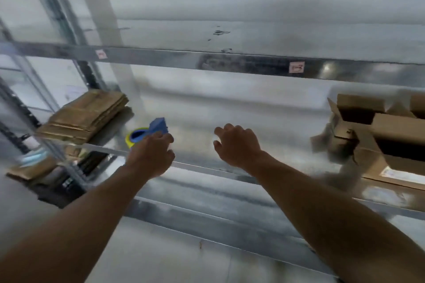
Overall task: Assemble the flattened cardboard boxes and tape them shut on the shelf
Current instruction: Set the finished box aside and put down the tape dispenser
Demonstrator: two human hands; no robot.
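Note:
A stack of flattened cardboard boxes (87, 115) lies at the left end of the metal shelf (230, 119). Just right of it is a blue tape dispenser (147, 133) with a yellow-edged roll. My left hand (150, 155) grips the dispenser from behind, fingers curled round its handle. My right hand (238, 145) hovers over the middle of the shelf with fingers loosely curled, holding nothing. Assembled open-topped cardboard boxes (381, 131) crowd the right end of the shelf. The frame is motion-blurred.
A shelf beam (207, 60) with two small labels runs overhead. An upright post (103, 18) stands at the back left. More cardboard and dark items (46, 172) sit on the lower level at left. Another shelf level (207, 220) lies below my arms.

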